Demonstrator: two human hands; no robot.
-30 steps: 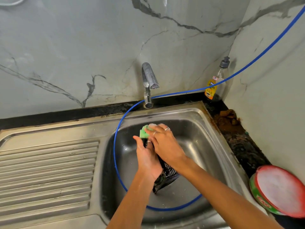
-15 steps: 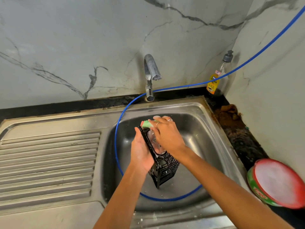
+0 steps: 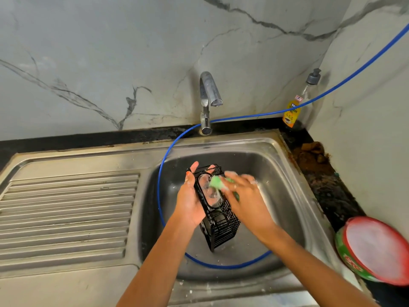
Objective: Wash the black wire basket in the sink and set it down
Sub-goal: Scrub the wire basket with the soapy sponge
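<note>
fingers of the left hand [image 3: 190, 201] wrap around the left side of the black wire basket [image 3: 215, 209], thumb up along its edge and fingertips showing past the top rim, so the hand grips it. the right hand [image 3: 242, 196] is curled around a green sponge [image 3: 215, 182] and presses it against the upper part of the basket; this hand is blurred and soapy. the basket is held tilted over the bowl of the steel sink [image 3: 285, 196], its lower corner close to the sink floor, though whether it touches cannot be told. a blue hose [image 3: 162, 173] runs along the back edge, loops down into the sink and passes under the arms. the tap [image 3: 208, 96] stands behind the sink, and no water can be seen coming from it. a soap bottle [image 3: 294, 109] with a pump stands in the back right corner by the marble wall [image 3: 110, 52]. a round red and green tub [image 3: 374, 249] sits on the counter to the right, and the ribbed drainboard [image 3: 66, 216] lies to the left.
</note>
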